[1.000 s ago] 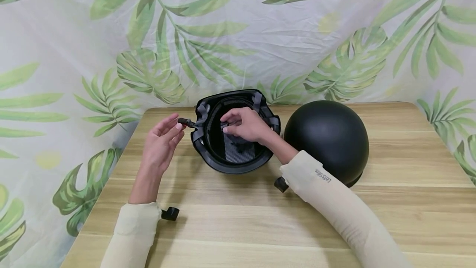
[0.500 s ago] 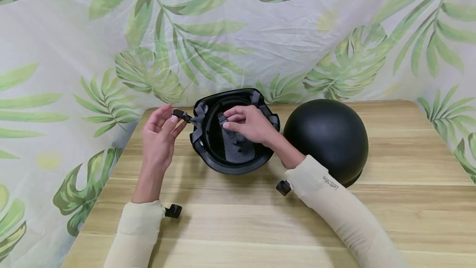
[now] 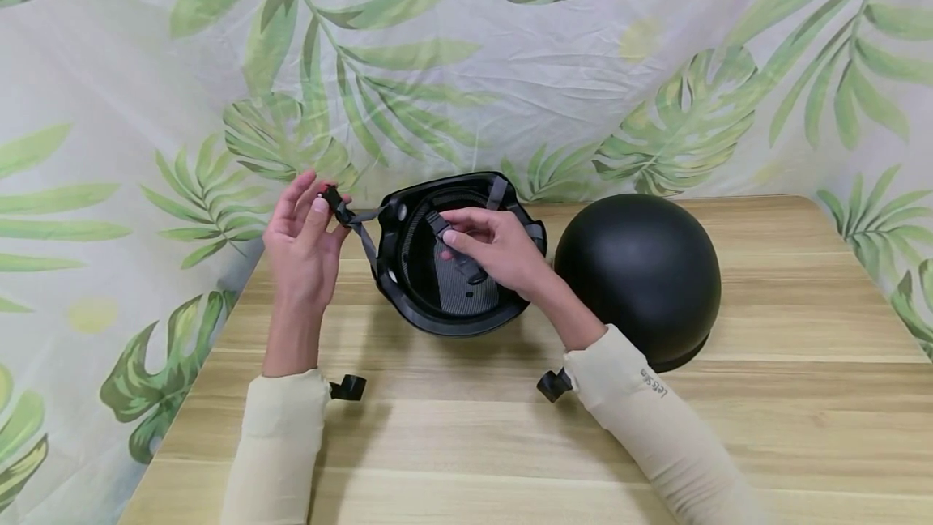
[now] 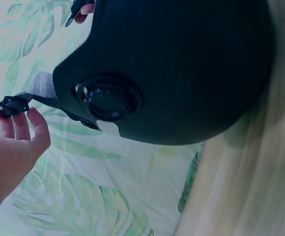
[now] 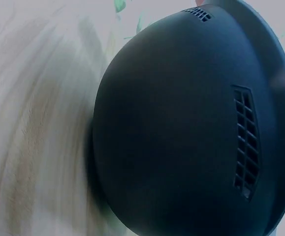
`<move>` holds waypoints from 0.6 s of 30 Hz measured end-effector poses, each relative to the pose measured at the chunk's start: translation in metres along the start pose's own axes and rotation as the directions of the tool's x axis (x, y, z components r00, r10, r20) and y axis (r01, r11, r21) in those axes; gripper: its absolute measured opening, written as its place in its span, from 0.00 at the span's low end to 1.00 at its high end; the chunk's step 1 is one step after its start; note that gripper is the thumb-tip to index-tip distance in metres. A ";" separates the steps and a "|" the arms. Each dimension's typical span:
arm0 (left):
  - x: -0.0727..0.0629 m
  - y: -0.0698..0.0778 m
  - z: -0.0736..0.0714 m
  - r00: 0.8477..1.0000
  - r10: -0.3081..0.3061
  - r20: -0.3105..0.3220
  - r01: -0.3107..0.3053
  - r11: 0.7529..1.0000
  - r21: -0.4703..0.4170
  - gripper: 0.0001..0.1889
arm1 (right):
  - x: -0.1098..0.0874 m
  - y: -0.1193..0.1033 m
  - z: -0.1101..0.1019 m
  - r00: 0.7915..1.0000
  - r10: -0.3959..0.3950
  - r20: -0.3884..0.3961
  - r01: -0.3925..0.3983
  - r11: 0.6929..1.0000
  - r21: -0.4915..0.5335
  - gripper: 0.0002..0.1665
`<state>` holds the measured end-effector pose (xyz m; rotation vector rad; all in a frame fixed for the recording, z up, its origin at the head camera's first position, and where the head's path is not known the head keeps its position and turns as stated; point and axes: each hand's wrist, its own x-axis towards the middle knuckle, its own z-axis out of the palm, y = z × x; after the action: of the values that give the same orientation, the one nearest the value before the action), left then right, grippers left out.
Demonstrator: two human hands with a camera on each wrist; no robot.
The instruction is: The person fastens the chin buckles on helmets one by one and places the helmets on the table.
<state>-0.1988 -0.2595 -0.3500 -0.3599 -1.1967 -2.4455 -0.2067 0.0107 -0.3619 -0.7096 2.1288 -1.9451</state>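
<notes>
An upturned black helmet (image 3: 459, 322) lies on the table with its padded inside facing up. My left hand (image 3: 302, 258) pinches a black buckle (image 3: 334, 202), drawing its grey strap (image 3: 368, 240) out past the helmet's left side. The left wrist view shows that buckle (image 4: 12, 105) at the fingertips, next to the shell (image 4: 181, 73) and a round dial (image 4: 108, 103). Over the helmet's opening, my right hand (image 3: 499, 253) holds another strap's dark buckle end (image 3: 440, 225) between thumb and fingers. In the right wrist view, the vented shell (image 5: 172, 123) hides most of that hand.
A second item, a smooth black dome (image 3: 641, 266), sits just right of the helmet, beside my right forearm. Small black mounts (image 3: 347, 387) stick out at both wrists. Behind the wooden table (image 3: 452, 444) hangs a leaf-print cloth (image 3: 466, 63).
My left hand has moved up and left, pulling its buckle away so the strap stretches out. The right hand has raised its buckle end slightly, still over the opening.
</notes>
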 end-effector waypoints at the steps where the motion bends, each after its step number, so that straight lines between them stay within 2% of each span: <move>1: 0.001 -0.001 0.002 1.000 0.001 -0.001 -0.001 1.000 -0.013 0.17 | -0.001 0.000 0.000 1.000 -0.002 -0.006 0.002 1.000 0.001 0.23; 6: 0.004 -0.006 0.012 1.000 0.008 0.018 -0.009 0.999 0.037 0.12 | -0.005 0.002 -0.001 0.999 -0.034 -0.013 0.034 0.999 0.014 0.23; 10: 0.002 -0.010 0.019 0.996 0.001 0.084 -0.015 0.986 0.167 0.12 | -0.009 0.003 -0.004 0.997 -0.074 -0.023 0.074 0.997 0.001 0.23; 12: -0.001 -0.011 0.020 0.991 -0.003 0.130 -0.030 0.966 0.255 0.13 | -0.012 0.004 -0.005 0.996 -0.088 -0.030 0.088 0.996 -0.010 0.23; 15: -0.004 -0.012 0.020 0.980 -0.005 0.199 -0.076 0.914 0.398 0.14 | -0.015 0.004 -0.006 0.994 -0.093 -0.051 0.092 0.995 -0.031 0.22; 18: -0.005 -0.014 0.020 0.970 -0.013 0.243 -0.107 0.875 0.471 0.13 | -0.018 0.005 -0.006 0.993 -0.090 -0.079 0.087 0.996 -0.033 0.21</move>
<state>-0.2000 -0.2349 -0.3498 -0.5340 -1.8200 -2.0021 -0.1950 0.0239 -0.3689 -0.7552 2.2136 -2.0237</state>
